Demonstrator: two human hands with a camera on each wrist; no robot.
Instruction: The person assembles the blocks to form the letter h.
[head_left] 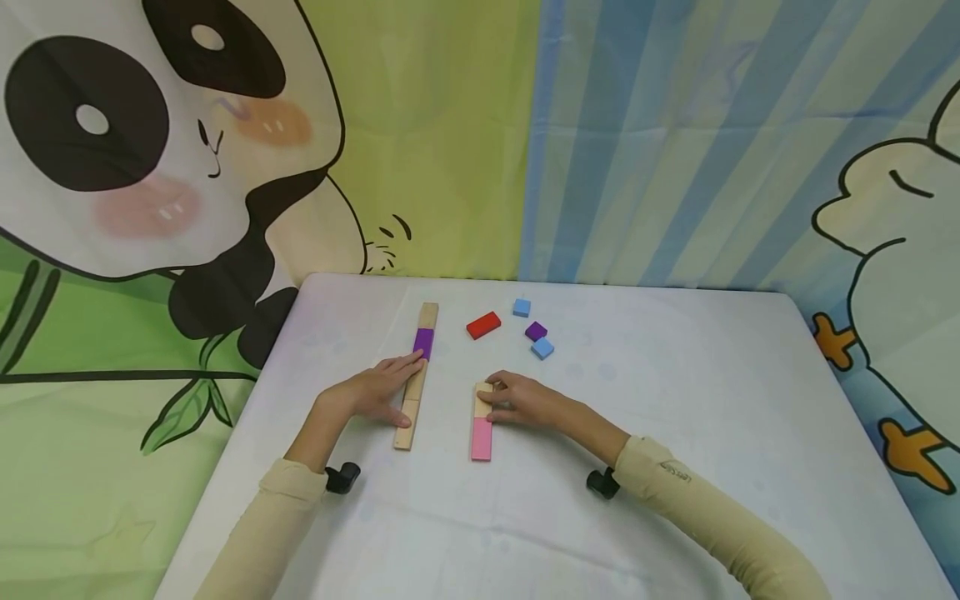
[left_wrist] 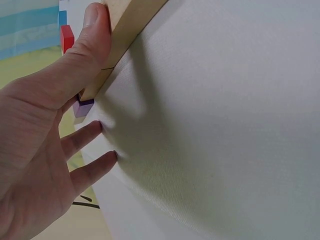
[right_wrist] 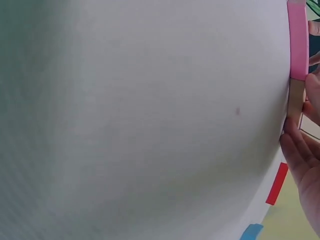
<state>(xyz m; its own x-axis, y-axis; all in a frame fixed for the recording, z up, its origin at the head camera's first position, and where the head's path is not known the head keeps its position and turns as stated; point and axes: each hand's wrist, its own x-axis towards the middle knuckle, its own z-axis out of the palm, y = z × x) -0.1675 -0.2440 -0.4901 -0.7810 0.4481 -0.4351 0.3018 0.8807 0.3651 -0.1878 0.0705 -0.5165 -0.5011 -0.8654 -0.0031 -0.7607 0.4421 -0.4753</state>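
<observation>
A long straight row of plain wooden blocks (head_left: 412, 400), with one purple block (head_left: 423, 342) in it, lies on the left of the table. My left hand (head_left: 372, 392) is spread along this row, its thumb on a plain block near the close end and its forefinger by the purple block. In the left wrist view the other fingers stretch out straight beside the row. To the right, my right hand (head_left: 531, 402) pinches a plain wooden block (head_left: 482, 408) between thumb and fingers. That block stands end to end with a pink block (head_left: 482, 440), both lying flat.
Behind the hands lie a red block (head_left: 483, 325), a small purple block (head_left: 536, 331) and two light blue blocks (head_left: 542, 348). All are on a white-covered table (head_left: 675, 367). A printed cloth (head_left: 435, 150) hangs right behind its far edge.
</observation>
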